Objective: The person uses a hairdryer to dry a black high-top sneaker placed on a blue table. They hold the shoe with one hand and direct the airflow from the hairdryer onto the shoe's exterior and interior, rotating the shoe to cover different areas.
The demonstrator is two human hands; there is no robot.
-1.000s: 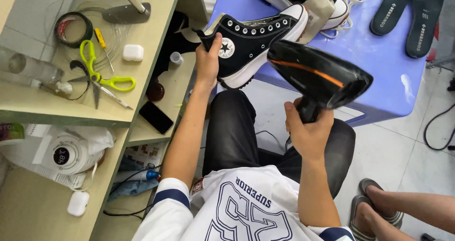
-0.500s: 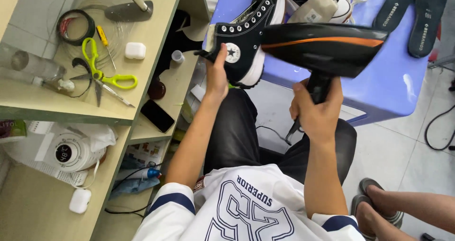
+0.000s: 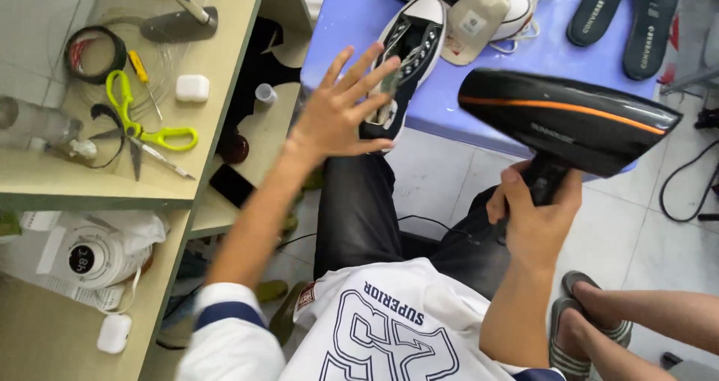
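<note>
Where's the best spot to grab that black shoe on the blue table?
Probably the heel end of the black shoe, which pokes over the blue table edge, from the near side. The open left hand hovers right there, and the laced top offers little to pinch.

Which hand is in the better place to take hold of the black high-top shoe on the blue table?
Left, probably. The left hand is open, fingers spread, just over the black high-top shoe at the edge of the blue table. The right hand is lower and occupied, gripping the black hair dryer.

Small white label (image 3: 473, 23) on the beige insole atop the blue worktop (image 3: 352, 14); round dark screen (image 3: 81, 259) on the white device, lower shelf.
</note>
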